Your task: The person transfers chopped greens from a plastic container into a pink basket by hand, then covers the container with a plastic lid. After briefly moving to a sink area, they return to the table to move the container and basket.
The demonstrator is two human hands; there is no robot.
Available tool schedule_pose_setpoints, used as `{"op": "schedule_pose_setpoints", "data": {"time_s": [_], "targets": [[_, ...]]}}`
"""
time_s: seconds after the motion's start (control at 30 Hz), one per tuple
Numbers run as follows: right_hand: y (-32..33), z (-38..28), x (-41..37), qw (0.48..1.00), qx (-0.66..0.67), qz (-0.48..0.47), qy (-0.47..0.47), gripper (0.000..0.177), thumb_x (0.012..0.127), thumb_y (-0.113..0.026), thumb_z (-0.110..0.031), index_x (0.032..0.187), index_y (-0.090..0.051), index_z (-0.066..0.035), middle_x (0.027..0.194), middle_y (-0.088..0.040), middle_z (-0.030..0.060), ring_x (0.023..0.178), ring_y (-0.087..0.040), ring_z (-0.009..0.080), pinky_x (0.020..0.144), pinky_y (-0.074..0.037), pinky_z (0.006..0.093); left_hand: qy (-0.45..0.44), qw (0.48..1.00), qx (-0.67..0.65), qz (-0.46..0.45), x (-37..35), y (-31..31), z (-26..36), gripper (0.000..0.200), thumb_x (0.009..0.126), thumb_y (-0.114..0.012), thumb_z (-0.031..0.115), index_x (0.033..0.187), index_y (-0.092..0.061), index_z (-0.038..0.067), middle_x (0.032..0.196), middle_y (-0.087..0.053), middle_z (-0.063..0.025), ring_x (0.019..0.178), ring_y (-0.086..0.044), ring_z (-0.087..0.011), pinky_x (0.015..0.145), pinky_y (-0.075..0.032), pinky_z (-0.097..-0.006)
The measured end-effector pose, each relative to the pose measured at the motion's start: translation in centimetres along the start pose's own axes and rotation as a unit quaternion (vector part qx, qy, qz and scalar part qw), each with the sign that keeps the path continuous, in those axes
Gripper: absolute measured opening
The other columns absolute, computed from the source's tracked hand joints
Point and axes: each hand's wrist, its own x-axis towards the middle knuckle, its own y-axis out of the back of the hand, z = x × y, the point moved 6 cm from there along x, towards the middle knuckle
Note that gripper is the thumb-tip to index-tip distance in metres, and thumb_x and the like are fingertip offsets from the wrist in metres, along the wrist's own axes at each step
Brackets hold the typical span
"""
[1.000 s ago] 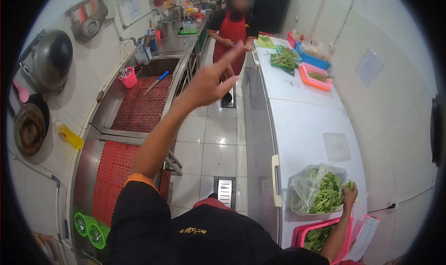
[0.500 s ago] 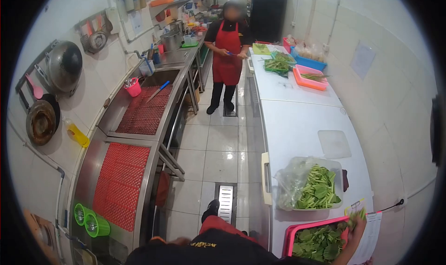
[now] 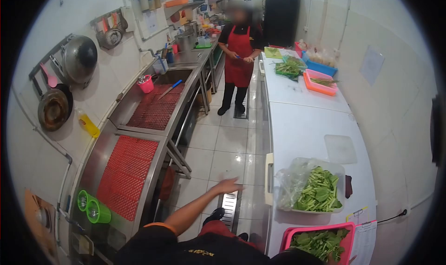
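Note:
My left hand (image 3: 227, 186) reaches out over the floor drain (image 3: 229, 206), its fingers stretched and apart, with nothing in it; motion blurs it a little. At the lower right is a pink basket (image 3: 287, 239) of leafy greens (image 3: 320, 242). Only a small bit of my right hand (image 3: 333, 259) shows at the greens' lower edge, its fingers hidden. Behind the basket stands a clear tub (image 3: 342, 172) of cut green stems (image 3: 320, 188), with a plastic bag (image 3: 290, 186) over its left side.
A co-worker in a red apron (image 3: 239, 70) stands in the aisle, hands together. On the left are steel sinks with red mats (image 3: 126, 174) and a knife (image 3: 169, 89). The white counter (image 3: 302, 126) holds pink and green baskets further back.
My left hand has come up from near my body and stretched forward over the aisle. My right hand has moved down from the clipboard into the basket area, mostly out of sight. The view has shifted slightly.

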Motion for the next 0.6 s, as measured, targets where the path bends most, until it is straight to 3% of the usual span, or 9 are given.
{"op": "schedule_pose_setpoints", "data": {"time_s": [0.03, 0.07, 0.1, 0.17, 0.27, 0.37, 0.4, 0.5, 0.6], "targets": [[0.1, -0.7, 0.2, 1.000, 0.005, 0.004, 0.005, 0.059, 0.090, -0.054, -0.031, 0.141, -0.042, -0.004, 0.137, -0.046, 0.0241, 0.131, -0.041, 0.0351, 0.105, -0.034, 0.0446, -0.007, 1.000, -0.002, 0.004, 1.1, 1.9, 5.9, 0.110, 0.083, -0.040, 0.078, 0.147, -0.021, -0.010, 0.090, -0.071, -0.0218, 0.130, -0.048, -0.0351, 0.117, -0.001, -0.0541], [0.2, -1.2, 0.6, 1.000, 0.003, 0.006, 0.012, 0.059, 0.091, -0.054, -0.032, 0.142, -0.042, -0.004, 0.137, -0.046, 0.0240, 0.131, -0.041, 0.0350, 0.105, -0.034, 0.0446, -0.026, 0.999, -0.036, -0.013, 1.8, 2.4, 10.7, 0.116, 0.083, -0.039, 0.079, 0.146, -0.011, -0.014, 0.074, -0.070, -0.0158, 0.126, -0.052, -0.0336, 0.112, 0.012, -0.0602], [0.3, -1.8, 1.1, 1.000, 0.005, 0.011, 0.021, 0.059, 0.091, -0.053, -0.032, 0.142, -0.041, -0.004, 0.138, -0.046, 0.0239, 0.131, -0.040, 0.0349, 0.105, -0.033, 0.0445, -0.031, 0.999, -0.030, -0.020, 0.8, 3.0, 15.9, 0.119, 0.083, -0.037, 0.079, 0.145, -0.003, -0.017, 0.064, -0.068, -0.0129, 0.120, -0.056, -0.0338, 0.111, 0.011, -0.0627], [0.4, -3.1, 1.9, 0.999, 0.011, 0.017, 0.031, 0.060, 0.091, -0.053, -0.033, 0.142, -0.041, -0.005, 0.138, -0.045, 0.0237, 0.132, -0.039, 0.0347, 0.106, -0.033, 0.0445, -0.051, 0.998, -0.021, -0.022, -0.5, 2.4, 21.7, 0.118, 0.086, -0.036, 0.077, 0.143, 0.002, -0.018, 0.074, -0.070, -0.0159, 0.112, -0.060, -0.0355, 0.110, 0.009, -0.0651], [0.3, -4.1, 2.5, 0.999, 0.010, 0.021, 0.044, 0.060, 0.091, -0.052, -0.034, 0.143, -0.040, -0.005, 0.140, -0.043, 0.0235, 0.133, -0.038, 0.0345, 0.106, -0.032, 0.0444, -0.090, 0.995, 0.014, 0.027, 2.3, -2.5, 22.6, 0.115, 0.089, -0.040, 0.071, 0.143, 0.011, -0.017, 0.084, -0.070, -0.0183, 0.104, -0.064, -0.0360, 0.111, 0.000, -0.0655], [0.6, -4.9, 3.3, 0.998, 0.007, 0.027, 0.063, 0.061, 0.092, -0.051, -0.035, 0.143, -0.039, -0.005, 0.141, -0.042, 0.0232, 0.134, -0.037, 0.0342, 0.107, -0.032, 0.0443, -0.190, 0.979, -0.058, -0.052, 3.4, -4.0, 21.1, 0.113, 0.091, -0.047, 0.062, 0.142, 0.020, -0.013, 0.091, -0.069, -0.0200, 0.094, -0.066, -0.0349, 0.109, -0.026, -0.0566], [0.8, -5.3, 3.7, 0.997, 0.010, 0.031, 0.067, 0.061, 0.092, -0.051, -0.035, 0.144, -0.038, -0.005, 0.141, -0.042, 0.0231, 0.134, -0.036, 0.0341, 0.107, -0.031, 0.0442, -0.178, 0.965, -0.104, -0.162, 1.4, -2.2, 21.7, 0.112, 0.093, -0.050, 0.057, 0.141, 0.025, -0.009, 0.088, -0.070, -0.0187, 0.086, -0.066, -0.0336, 0.092, -0.046, -0.0420], [1.4, -6.6, 4.7, 0.997, 0.017, 0.028, 0.067, 0.062, 0.093, -0.050, -0.036, 0.144, -0.037, -0.006, 0.142, -0.040, 0.0228, 0.135, -0.035, 0.0339, 0.108, -0.031, 0.0441, -0.237, 0.934, -0.206, -0.169, 1.8, -1.9, 20.5, 0.109, 0.094, -0.049, 0.056, 0.142, 0.027, -0.007, 0.085, -0.069, -0.0172, 0.079, -0.066, -0.0326, 0.077, -0.051, -0.0348], [1.6, -8.6, 4.7, 0.998, 0.015, 0.023, 0.048, 0.062, 0.093, -0.050, -0.037, 0.145, -0.036, -0.006, 0.143, -0.039, 0.0226, 0.136, -0.034, 0.0336, 0.108, -0.030, 0.0440, -0.202, 0.936, -0.243, -0.155, 2.6, -0.6, 15.0, 0.102, 0.094, -0.051, 0.057, 0.149, 0.009, -0.004, 0.104, -0.067, -0.0185, 0.073, -0.064, -0.0240, 0.074, -0.052, -0.0355]]}}
